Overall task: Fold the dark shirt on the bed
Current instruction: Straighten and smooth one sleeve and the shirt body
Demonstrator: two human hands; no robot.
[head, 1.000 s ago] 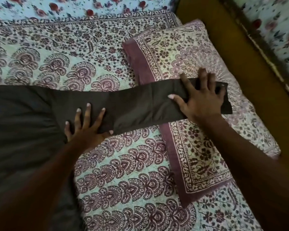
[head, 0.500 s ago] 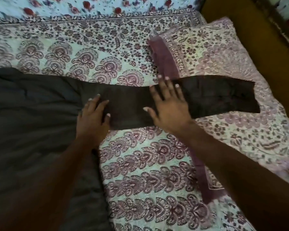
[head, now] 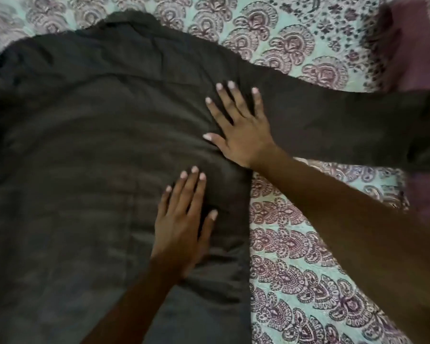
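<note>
The dark shirt (head: 89, 150) lies spread flat on the bed and fills the left and middle of the head view, collar at the top. Its right sleeve (head: 352, 130) stretches out to the right edge. My right hand (head: 241, 127) rests flat with fingers spread where that sleeve meets the body. Just below it, my left hand (head: 184, 219) lies palm down on the body of the shirt near its right side edge. Neither hand grips the cloth.
A patterned bedsheet (head: 295, 256) in pale green and maroon shows to the right of the shirt and above it. The maroon edge of a pillow (head: 407, 45) sits at the top right corner.
Both hands have slid left along the sleeve onto the shirt's shoulder and body. The view has swung left, so the pillow is nearly out of frame.
</note>
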